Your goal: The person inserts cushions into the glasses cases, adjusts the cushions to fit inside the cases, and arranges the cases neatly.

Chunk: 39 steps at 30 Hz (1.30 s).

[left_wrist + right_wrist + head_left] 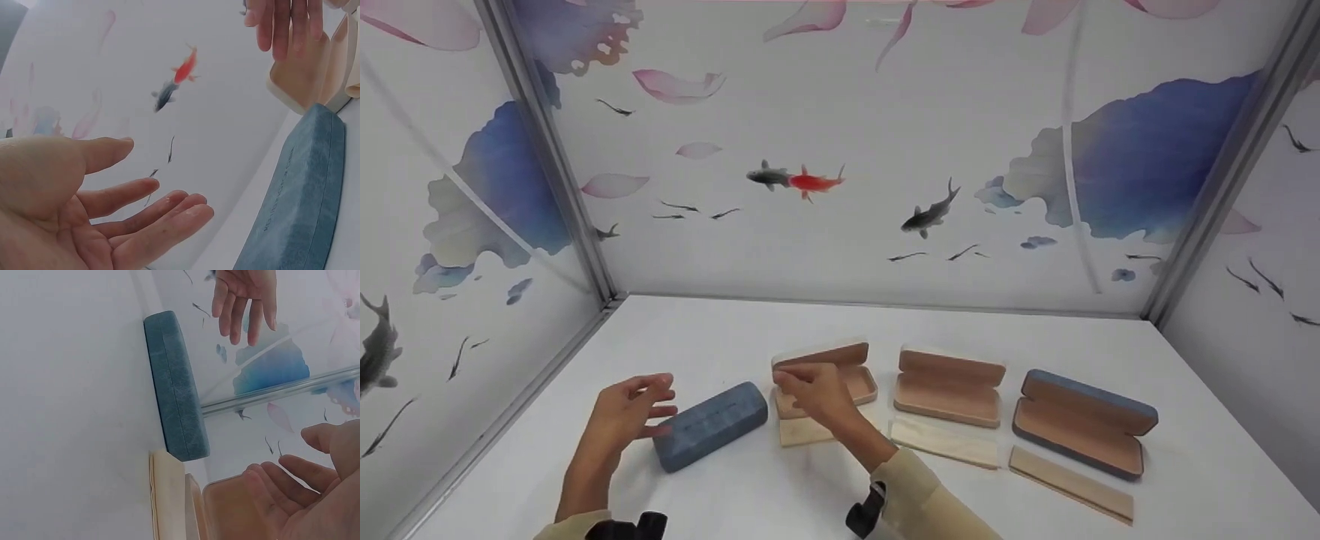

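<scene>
A closed blue glasses case point(712, 426) lies at a slant on the white table, also seen in the left wrist view. Beside its left end hovers my left hand point(622, 416), fingers loosely spread and holding nothing. My right hand point(819, 394) hangs in front of an open glasses case point(861, 381) with a tan lining, partly hiding it. Its fingers are relaxed, with nothing between them in the right wrist view. A folded cream cloth point(802, 433) lies before that case, partly behind the right wrist.
To the right stand another open tan-lined case point(949, 405) and an open blue case point(1078, 420). Before them lie a pale folded cloth point(945, 444) and a tan one point(1071, 484). Printed walls point(840, 255) enclose the table point(720, 330) at the back and sides.
</scene>
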Available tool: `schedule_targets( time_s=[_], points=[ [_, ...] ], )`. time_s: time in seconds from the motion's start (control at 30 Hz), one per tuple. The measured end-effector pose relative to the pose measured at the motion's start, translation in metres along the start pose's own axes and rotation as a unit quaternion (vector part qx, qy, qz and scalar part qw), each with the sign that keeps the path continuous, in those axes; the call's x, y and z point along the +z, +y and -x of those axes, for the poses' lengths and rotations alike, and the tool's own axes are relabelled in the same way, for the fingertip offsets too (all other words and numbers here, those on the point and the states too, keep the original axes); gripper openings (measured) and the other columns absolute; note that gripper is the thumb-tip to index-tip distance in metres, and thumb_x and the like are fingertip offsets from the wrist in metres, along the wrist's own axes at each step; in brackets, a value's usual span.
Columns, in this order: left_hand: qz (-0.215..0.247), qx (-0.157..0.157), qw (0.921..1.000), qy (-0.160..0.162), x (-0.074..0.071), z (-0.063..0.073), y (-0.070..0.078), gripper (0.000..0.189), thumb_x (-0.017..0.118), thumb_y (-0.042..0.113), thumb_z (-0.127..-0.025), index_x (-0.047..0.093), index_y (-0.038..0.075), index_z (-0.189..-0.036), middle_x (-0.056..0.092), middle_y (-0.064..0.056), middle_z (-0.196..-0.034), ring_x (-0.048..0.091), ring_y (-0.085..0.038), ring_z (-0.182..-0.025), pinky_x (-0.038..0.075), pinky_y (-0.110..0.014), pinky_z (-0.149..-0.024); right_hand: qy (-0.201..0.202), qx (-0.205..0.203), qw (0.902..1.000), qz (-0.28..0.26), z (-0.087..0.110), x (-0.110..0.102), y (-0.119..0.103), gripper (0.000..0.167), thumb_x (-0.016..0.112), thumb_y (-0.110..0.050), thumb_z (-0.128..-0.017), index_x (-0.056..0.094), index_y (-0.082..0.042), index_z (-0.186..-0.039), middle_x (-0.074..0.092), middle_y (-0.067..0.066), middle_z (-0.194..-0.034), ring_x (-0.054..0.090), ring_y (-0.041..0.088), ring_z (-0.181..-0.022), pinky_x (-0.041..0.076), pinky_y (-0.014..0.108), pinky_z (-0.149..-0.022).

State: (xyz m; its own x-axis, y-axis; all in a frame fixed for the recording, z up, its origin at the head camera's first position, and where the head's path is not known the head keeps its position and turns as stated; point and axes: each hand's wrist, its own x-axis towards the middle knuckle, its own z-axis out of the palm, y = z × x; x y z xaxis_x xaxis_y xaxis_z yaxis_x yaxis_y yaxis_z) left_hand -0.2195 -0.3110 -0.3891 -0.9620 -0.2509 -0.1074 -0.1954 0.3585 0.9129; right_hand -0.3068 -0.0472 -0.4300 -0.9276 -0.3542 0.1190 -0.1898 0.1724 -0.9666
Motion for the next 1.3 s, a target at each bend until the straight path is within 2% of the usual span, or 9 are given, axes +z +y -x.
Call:
schedule_targets(
  time_s=[0.2,0.3,0.5,0.7,0.83,1.07,1.3],
  points=[
    [0.011,0.017,0.9998,0.005,0.009,0.005,0.009,0.063,0.055,0.044,-0.102,0.045,0.000,-0.146,0.057,-0.027,-0.140,0.069,-0.031,-0.116,0.061,-0.032,-0.080,-0.002,-0.026,0.9996,0.005,0.005,-0.010,-0.007,0.032,0.066,-0.029,-0.098,0.075,-0.005,-0.117,0.073,0.013,-0.117,0.069,0.022,-0.103,0.060,0.038,-0.085],
    [0.018,0.024,0.9995,0.010,0.014,0.006,0.012,0.063,0.054,0.045,-0.102,0.046,0.001,-0.146,0.058,-0.026,-0.139,0.069,-0.031,-0.115,0.061,-0.033,-0.081,-0.008,-0.035,0.9993,0.005,0.008,-0.015,-0.011,0.033,0.065,-0.028,-0.098,0.073,-0.004,-0.119,0.072,0.014,-0.119,0.069,0.024,-0.107,0.060,0.040,-0.087],
    [0.035,0.033,0.9987,0.018,0.029,0.005,0.014,0.057,0.054,0.043,-0.103,0.049,0.003,-0.144,0.059,-0.025,-0.138,0.068,-0.030,-0.116,0.061,-0.034,-0.081,-0.004,-0.042,0.9989,0.022,0.016,-0.029,-0.017,0.035,0.064,-0.033,-0.099,0.073,-0.007,-0.121,0.072,0.012,-0.122,0.068,0.030,-0.111,0.060,0.040,-0.088],
    [0.037,0.035,0.9983,0.028,0.043,0.004,0.016,0.062,0.054,0.041,-0.103,0.042,0.001,-0.148,0.055,-0.029,-0.141,0.065,-0.036,-0.120,0.062,-0.035,-0.081,-0.003,-0.037,0.9993,0.007,0.026,-0.047,-0.019,0.040,0.062,-0.034,-0.100,0.069,-0.004,-0.126,0.068,0.014,-0.127,0.065,0.028,-0.117,0.057,0.043,-0.095],
    [0.036,0.033,0.9985,0.027,0.052,0.004,0.017,0.062,0.053,0.039,-0.104,0.037,0.000,-0.149,0.053,-0.030,-0.143,0.064,-0.038,-0.121,0.061,-0.037,-0.083,0.012,-0.027,0.9996,0.000,0.031,-0.058,-0.021,0.043,0.062,-0.035,-0.100,0.067,-0.004,-0.129,0.067,0.014,-0.128,0.064,0.029,-0.120,0.057,0.042,-0.096],
    [0.028,0.028,0.9989,0.024,0.064,0.003,0.021,0.060,0.053,0.039,-0.104,0.039,0.000,-0.148,0.057,-0.027,-0.140,0.065,-0.037,-0.120,0.061,-0.037,-0.084,0.034,-0.008,0.9993,-0.009,0.033,-0.075,-0.017,0.043,0.062,-0.035,-0.100,0.066,-0.004,-0.130,0.069,0.016,-0.127,0.064,0.031,-0.120,0.057,0.042,-0.096],
    [0.043,0.028,0.9985,0.019,0.080,-0.005,0.032,0.059,0.053,0.039,-0.104,0.041,0.000,-0.146,0.062,-0.026,-0.133,0.069,-0.034,-0.112,0.062,-0.037,-0.081,0.056,0.011,0.9984,0.001,0.034,-0.086,-0.008,0.046,0.063,-0.036,-0.099,0.065,-0.002,-0.131,0.069,0.019,-0.127,0.067,0.030,-0.115,0.057,0.043,-0.095]
  ],
)
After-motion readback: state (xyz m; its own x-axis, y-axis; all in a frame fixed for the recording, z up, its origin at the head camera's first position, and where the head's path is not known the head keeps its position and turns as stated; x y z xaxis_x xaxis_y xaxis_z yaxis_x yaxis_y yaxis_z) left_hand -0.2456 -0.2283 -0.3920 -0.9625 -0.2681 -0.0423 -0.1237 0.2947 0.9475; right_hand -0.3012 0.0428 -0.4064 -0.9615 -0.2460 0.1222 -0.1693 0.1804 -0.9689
